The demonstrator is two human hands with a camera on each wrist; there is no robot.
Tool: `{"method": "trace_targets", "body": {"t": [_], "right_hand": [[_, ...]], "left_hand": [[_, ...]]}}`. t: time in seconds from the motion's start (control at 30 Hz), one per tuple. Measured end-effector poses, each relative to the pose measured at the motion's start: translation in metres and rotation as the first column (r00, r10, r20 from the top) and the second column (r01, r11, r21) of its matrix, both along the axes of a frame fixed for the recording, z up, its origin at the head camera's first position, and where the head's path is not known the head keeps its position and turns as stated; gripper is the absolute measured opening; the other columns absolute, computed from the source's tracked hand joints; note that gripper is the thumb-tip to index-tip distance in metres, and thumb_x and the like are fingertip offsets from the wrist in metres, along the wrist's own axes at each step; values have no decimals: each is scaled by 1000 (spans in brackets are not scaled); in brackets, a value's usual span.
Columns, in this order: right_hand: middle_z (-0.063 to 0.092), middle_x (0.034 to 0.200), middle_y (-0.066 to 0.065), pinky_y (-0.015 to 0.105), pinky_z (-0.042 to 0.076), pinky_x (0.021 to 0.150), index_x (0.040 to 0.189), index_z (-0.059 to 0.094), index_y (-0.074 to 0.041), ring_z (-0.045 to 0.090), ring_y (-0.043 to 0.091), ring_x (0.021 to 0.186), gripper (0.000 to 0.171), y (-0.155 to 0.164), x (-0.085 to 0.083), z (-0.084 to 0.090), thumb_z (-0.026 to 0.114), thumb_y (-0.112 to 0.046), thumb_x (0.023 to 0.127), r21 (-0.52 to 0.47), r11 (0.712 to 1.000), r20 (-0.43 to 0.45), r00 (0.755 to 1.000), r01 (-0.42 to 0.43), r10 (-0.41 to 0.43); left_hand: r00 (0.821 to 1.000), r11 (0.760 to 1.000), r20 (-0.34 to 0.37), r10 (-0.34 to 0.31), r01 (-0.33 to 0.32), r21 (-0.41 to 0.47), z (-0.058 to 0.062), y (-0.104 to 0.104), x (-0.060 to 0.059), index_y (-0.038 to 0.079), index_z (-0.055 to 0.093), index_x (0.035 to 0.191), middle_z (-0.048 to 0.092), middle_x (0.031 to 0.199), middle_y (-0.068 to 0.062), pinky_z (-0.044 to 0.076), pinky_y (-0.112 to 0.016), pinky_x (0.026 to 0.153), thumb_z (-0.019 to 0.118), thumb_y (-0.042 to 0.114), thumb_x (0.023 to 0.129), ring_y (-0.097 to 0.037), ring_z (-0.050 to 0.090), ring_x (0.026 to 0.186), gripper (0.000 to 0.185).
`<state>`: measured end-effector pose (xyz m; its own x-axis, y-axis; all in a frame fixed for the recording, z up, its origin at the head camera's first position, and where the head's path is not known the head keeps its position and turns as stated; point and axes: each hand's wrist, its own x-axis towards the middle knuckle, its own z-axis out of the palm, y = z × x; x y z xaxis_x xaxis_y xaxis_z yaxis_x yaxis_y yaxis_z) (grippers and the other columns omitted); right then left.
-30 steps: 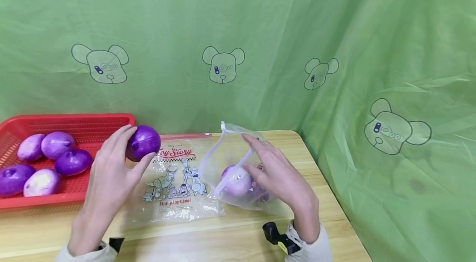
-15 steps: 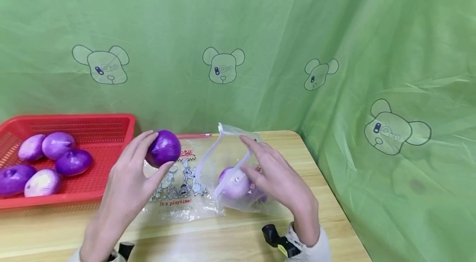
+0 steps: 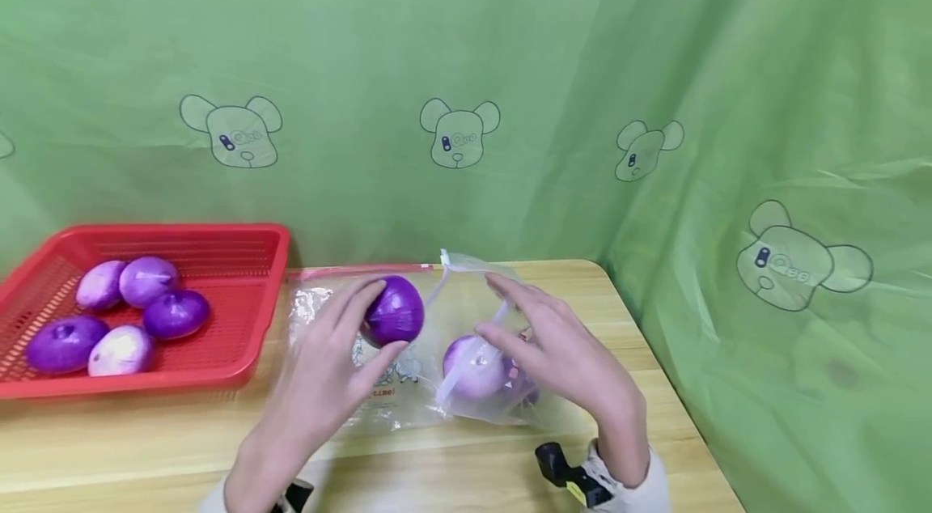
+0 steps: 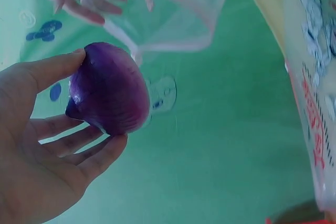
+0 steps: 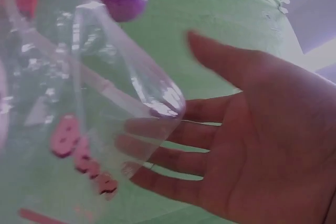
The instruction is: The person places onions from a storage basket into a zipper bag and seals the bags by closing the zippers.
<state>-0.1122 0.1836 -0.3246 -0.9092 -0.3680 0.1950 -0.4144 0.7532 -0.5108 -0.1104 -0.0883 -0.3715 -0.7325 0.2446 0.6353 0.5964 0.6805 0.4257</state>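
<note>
My left hand (image 3: 320, 375) grips a purple onion (image 3: 396, 311) between thumb and fingertips, held above a flat printed bag and just left of an upright bag. In the left wrist view the same onion (image 4: 110, 87) shows its pointed end toward the palm. The upright clear zipper bag (image 3: 476, 319) has its mouth spread and a paler onion (image 3: 473, 367) inside; something purple behind that onion is partly hidden. My right hand (image 3: 564, 347) is at the bag's right side. In the right wrist view its straight fingers (image 5: 184, 158) lie behind the plastic, the thumb apart.
A red plastic basket (image 3: 243, 303) with several purple onions (image 3: 175, 313) stands at the left. The flat clear bag (image 3: 316, 307) with a red zipper and printed figures lies on the wooden table (image 3: 408, 472). A green curtain (image 3: 349, 27) hangs behind and at the right.
My left hand has carried the onion rightward from the basket's edge toward the upright bag. My right hand stays by that bag. The head view has turned slightly left.
</note>
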Motion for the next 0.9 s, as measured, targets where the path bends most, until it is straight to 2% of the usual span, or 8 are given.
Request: {"method": "trace_targets", "body": {"t": [0.07,0.3,0.47,0.67,0.77,0.9], "right_hand": [[47,150,7,48,37,112,151,41,-9,52,26,131,66,-1,0,-2,48,-52,101,-22,1000,-27,999,17,-18],[58,140,9,40,45,106,143,51,-6,60,22,123,50,-10,0,-12,47,-39,105,-114,993,-155,988,5,-23],[56,141,10,38,46,105,142,52,-5,60,22,123,49,-18,4,-16,47,-38,106,-104,994,-163,987,-25,8],[55,143,10,41,42,108,143,52,-6,54,24,130,50,-21,6,-17,45,-38,106,-79,996,-156,987,-41,28],[53,144,9,41,41,110,143,51,-7,53,24,131,50,-20,7,-16,45,-39,106,-73,997,-158,987,-33,21],[53,145,8,40,42,109,144,51,-7,54,23,129,51,-17,8,-16,46,-40,105,-78,997,-159,987,-17,5]], "left_hand": [[999,999,-1,-32,32,-9,-2,8,2,4,55,137,53,142,-11,50,-42,101,85,29,80,-26,55,128,68],[995,994,-16,-103,102,-44,-12,26,4,6,54,139,55,141,-10,48,-41,104,85,32,79,-24,50,129,72],[991,989,3,-133,133,-58,-20,35,5,6,54,140,51,146,-10,44,-44,107,82,31,82,-26,47,133,69],[986,985,48,-158,161,-55,-27,41,9,11,57,135,40,154,-13,49,-43,100,78,19,86,-31,48,135,53],[986,983,35,-163,165,-77,-27,40,8,10,60,132,47,149,-14,50,-42,100,77,17,86,-30,50,132,49],[988,984,19,-151,152,-97,-24,37,6,8,65,123,58,133,-12,50,-40,101,78,16,85,-26,55,123,40]]}}
